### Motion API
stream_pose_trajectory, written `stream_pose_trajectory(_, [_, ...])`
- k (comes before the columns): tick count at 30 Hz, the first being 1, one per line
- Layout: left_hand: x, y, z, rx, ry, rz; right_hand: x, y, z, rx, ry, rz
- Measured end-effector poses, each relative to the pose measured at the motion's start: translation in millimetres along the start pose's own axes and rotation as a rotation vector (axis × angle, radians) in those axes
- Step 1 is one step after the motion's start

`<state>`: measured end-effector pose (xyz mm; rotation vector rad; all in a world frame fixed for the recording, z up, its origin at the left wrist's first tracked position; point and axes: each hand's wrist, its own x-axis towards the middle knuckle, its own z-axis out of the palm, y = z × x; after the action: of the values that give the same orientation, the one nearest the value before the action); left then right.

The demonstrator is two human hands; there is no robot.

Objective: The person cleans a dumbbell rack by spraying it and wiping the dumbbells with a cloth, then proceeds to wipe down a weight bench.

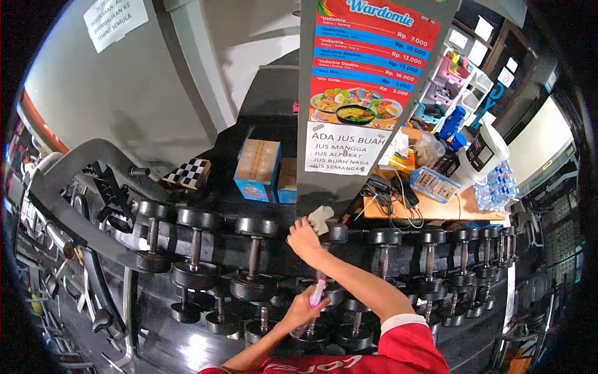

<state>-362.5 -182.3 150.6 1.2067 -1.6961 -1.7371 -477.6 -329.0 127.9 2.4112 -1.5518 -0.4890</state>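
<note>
My right hand [305,239] is closed on a crumpled pale cloth [321,219], at the far end of a black dumbbell [337,233] in front of the grey pillar. Lower down, my left hand [303,310] grips a small bottle [317,293] with pink parts and a pale middle, above the dumbbells. The right forearm crosses over the rack and covers part of the dumbbell beneath it. More black dumbbells with metal handles stand to the left [254,254] and right [384,252].
A grey pillar [324,190] with a menu poster [374,62] rises straight ahead. Behind the rack are a cardboard box [256,169] and a wooden table [398,210] with cables, a white bucket [484,153] and bottled water [496,187]. Gym equipment [93,156] stands at the left.
</note>
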Motion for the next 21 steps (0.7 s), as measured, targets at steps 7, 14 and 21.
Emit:
stream_pose_trajectory(7, [3, -8, -4, 0.021, -0.047, 0.002, 23, -33, 28, -0.286, -0.048, -0.016])
stream_pose_trajectory(14, [4, 13, -6, 0.124, -0.063, -0.052, -53, 34, -6, 0.406, 0.536, 0.028])
stream_pose_trajectory(21, [4, -2, 0, 0.108, -0.013, -0.002, -105, 31, 80, 1.471, 0.741, 0.87])
